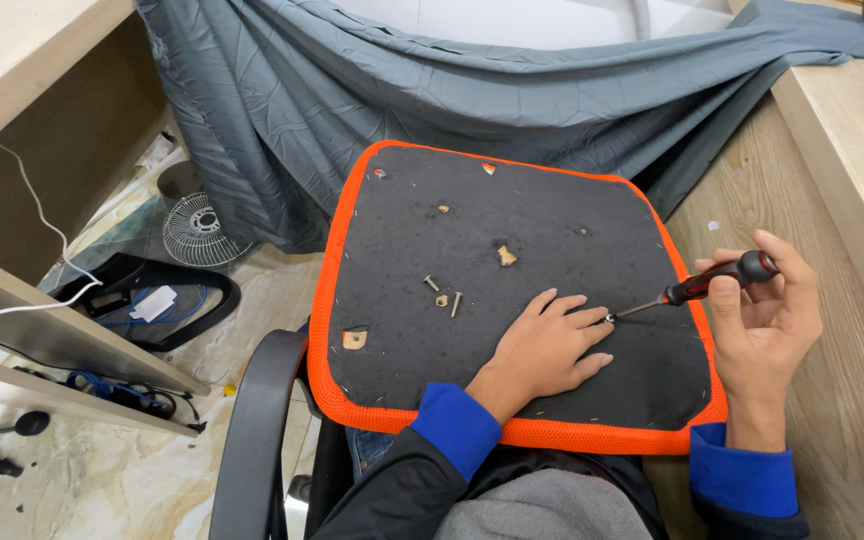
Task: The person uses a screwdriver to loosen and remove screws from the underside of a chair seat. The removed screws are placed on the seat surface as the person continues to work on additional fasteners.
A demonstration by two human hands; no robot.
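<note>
Nearest you, your blue cuffs and dark sleeves come up from the bottom edge, over your lap. The seat (512, 240), a black underside with an orange rim, rests across your lap, upside down, with the chair arm (257, 430) just to its left.

Your left hand (542, 345) lies flat on the black fabric, fingers spread and holding nothing, its fingertips just beside the screwdriver's tip. Your right hand (767, 305) is closed around the screwdriver (697, 288) by its red-and-black handle, over the seat's right edge; the shaft slants down and left, and its tip meets the fabric at a small metal fastener by your left fingers.

A little further up the seat, two loose screws (444, 291) and a small nut lie together near the middle, well apart from both hands. Torn holes dot the fabric beyond them.

Past the seat, a grey cloth (432, 100) hangs across the back. On the floor to the left are a fan guard (197, 230), a black frame and cables.
</note>
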